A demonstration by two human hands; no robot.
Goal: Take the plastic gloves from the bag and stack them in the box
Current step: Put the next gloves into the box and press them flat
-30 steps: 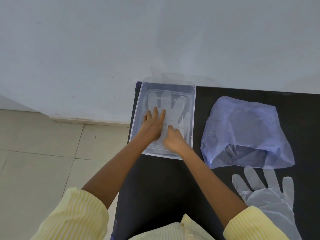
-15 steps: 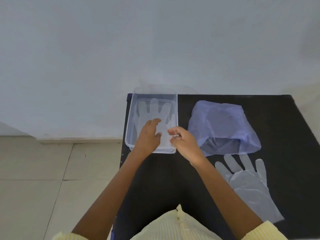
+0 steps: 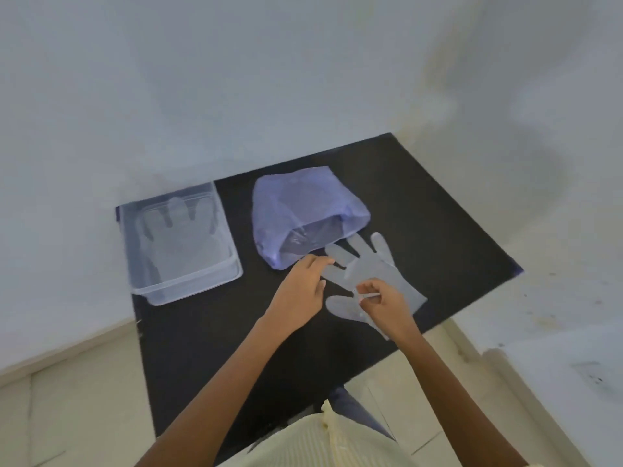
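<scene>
Plastic glove [image 3: 377, 264] in right hand [image 3: 387, 308]

Glove [image 3: 374, 268] cuff — partly beneath right hand [image 3: 387, 306].

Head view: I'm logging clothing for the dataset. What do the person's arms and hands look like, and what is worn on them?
Both the left hand and right hand are bare: no gloves, rings or watch visible. Both forearms are uncovered down to the frame's bottom edge. Between them shows a pale yellow, finely striped top.
</scene>
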